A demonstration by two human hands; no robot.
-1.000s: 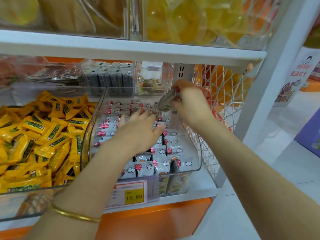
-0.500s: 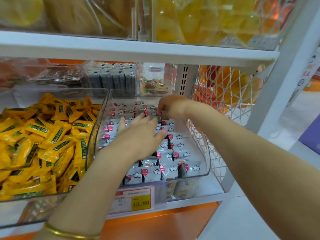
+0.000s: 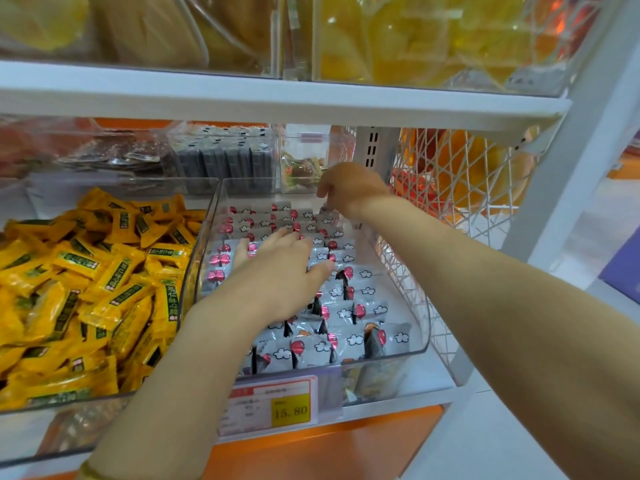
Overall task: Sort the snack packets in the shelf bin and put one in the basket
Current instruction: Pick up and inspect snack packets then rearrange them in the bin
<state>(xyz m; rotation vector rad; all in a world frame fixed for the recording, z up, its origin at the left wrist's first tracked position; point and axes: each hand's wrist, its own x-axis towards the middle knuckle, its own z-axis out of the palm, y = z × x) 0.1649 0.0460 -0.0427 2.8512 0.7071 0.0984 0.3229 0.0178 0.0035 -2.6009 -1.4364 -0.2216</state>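
From the head camera, both bare hands are reaching into the clear shelf bin that is sitting on the white shelf. The left hand is lying flat with fingers spread wide, pressing palm-down on the grey snack packets at the bin's middle. The right hand is hovering at the bin's one o'clock corner, its fingers curling downward toward the back row; whether they are pinching a packet cannot be told. The packets are lying in neat overlapping rows. At nine o'clock from the bin, a second bin is holding loose yellow packets. At three o'clock, a white wire basket is standing just beside the bin. A price tag is hanging at six o'clock.
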